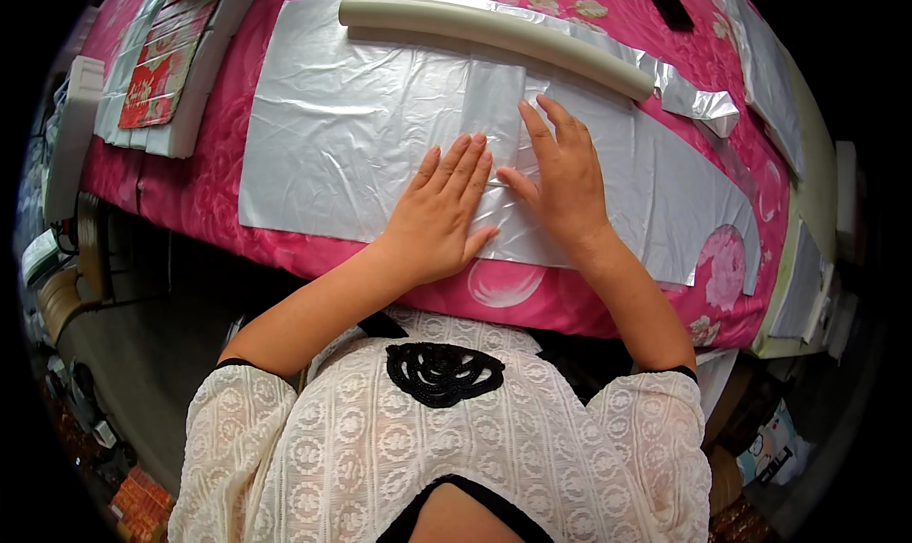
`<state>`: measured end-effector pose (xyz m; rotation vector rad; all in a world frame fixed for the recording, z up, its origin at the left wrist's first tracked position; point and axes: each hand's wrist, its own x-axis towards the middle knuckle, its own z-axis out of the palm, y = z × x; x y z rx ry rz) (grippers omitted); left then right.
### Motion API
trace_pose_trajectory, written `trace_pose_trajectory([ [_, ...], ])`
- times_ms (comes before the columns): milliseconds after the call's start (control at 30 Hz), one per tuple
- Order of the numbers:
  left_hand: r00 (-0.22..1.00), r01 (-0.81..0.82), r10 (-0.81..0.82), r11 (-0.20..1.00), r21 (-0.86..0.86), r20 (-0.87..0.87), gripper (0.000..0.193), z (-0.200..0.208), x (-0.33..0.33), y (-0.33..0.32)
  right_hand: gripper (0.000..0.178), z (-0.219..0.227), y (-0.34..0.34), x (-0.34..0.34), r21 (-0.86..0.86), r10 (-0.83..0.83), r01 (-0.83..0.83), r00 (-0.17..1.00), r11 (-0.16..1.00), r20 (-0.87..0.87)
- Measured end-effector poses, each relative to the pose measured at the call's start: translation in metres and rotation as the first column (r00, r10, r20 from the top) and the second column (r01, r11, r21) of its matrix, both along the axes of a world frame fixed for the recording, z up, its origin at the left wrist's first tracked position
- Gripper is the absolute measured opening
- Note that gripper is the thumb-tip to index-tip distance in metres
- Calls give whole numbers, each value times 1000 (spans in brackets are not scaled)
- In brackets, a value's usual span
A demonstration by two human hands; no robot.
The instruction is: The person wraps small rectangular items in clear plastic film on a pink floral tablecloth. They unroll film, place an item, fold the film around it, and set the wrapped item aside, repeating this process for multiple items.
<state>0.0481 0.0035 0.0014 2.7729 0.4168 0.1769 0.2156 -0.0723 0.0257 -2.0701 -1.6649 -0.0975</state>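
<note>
A wide silver-grey plastic sheet lies spread and wrinkled over the table. Near its middle is a narrow folded strip of similar film, running away from me. My left hand rests flat on the sheet just left of the strip's near end, fingers stretched out. To the right of the strip, my right hand has its fingers apart and bent a little, with the fingertips at the strip's right edge. Neither hand grips anything. Along the sheet's far side lies a long pale grey tube.
The table wears a pink floral cloth. At the far left sits a stack of flat film packs with a red printed piece on top. A crumpled silver strip lies beyond the tube's right end. A black bar lies at the back.
</note>
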Motion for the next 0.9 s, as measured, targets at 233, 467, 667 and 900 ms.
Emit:
trace_pose_trajectory([
  [233, 961, 90, -105, 994, 70, 256, 31, 2, 0, 29, 49, -10, 9, 32, -97, 376, -382, 923, 919, -80],
  [467, 963, 93, -119, 989, 116, 240, 18, 10, 8, 35, 43, -4, 13, 39, -54, 409, -421, 900, 906, -147],
  [667, 825, 304, -321, 946, 115, 464, 27, 13, -15, 24, 36, -21, -10, 19, 111, 501, -491, 860, 864, -99],
  [900, 920, 243, -198, 965, -96, 339, 64, 5, -27, 19, 30, -18, -21, 6, 143, 475, -453, 845, 880, -245],
])
